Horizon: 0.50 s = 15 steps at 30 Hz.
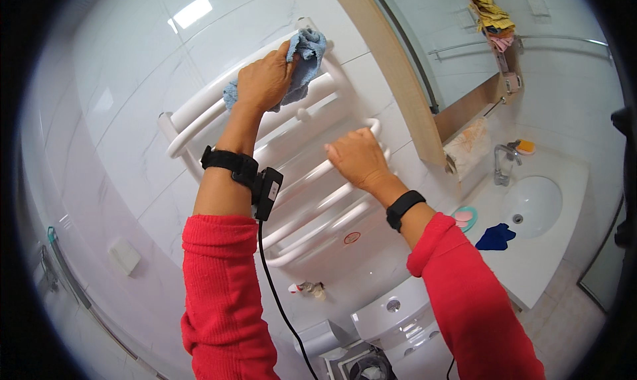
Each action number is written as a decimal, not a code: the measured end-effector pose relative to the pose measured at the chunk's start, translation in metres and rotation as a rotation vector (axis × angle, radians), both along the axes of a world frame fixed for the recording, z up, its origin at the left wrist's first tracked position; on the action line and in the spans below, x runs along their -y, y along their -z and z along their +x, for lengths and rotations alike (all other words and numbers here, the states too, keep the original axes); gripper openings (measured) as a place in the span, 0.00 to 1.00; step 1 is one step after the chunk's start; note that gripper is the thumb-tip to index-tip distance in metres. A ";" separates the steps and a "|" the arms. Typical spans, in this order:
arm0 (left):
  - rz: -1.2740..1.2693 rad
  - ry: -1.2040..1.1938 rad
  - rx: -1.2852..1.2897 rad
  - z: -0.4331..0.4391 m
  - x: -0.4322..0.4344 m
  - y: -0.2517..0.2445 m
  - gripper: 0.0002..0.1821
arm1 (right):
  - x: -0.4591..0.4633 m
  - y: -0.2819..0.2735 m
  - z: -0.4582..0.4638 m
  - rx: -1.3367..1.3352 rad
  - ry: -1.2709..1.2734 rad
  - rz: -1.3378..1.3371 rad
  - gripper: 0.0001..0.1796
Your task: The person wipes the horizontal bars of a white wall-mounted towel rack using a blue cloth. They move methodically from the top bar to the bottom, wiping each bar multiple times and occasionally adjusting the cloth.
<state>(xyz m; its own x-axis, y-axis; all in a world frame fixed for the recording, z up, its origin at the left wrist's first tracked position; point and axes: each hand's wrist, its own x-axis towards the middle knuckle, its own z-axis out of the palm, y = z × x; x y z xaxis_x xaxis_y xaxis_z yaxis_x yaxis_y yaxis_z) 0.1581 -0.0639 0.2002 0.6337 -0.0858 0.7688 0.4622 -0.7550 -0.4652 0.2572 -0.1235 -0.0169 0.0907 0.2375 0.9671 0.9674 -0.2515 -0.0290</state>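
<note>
My left hand (pixel 266 79) is closed on a light blue cloth (pixel 304 64) and presses it against the upper bars of a white towel radiator (pixel 298 181) on the tiled wall. The cloth drapes over both sides of the hand. Lower and to the right, my right hand (pixel 356 158) is wrapped around the right part of a curved radiator bar, with no cloth in it. Both wrists wear black straps, and a small black device with a cable hangs at the left one.
Beneath the radiator are a valve (pixel 311 289), a toilet (pixel 393 315) and a waste bin (pixel 368 367). A wood-framed mirror cabinet (pixel 393 71) stands right of it, above a washbasin (pixel 535 206) with a faucet (pixel 500 166) and a dark blue cloth (pixel 495 237).
</note>
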 end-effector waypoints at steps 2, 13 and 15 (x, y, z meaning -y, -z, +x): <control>-0.025 0.006 0.000 -0.020 -0.006 0.000 0.21 | 0.001 0.000 0.000 -0.006 0.022 -0.001 0.20; -0.034 -0.059 0.138 -0.131 -0.051 0.008 0.19 | 0.005 -0.001 -0.008 -0.029 -0.052 0.045 0.18; 0.004 -0.045 0.179 -0.147 -0.062 0.010 0.19 | 0.004 -0.001 -0.008 -0.018 -0.047 0.068 0.18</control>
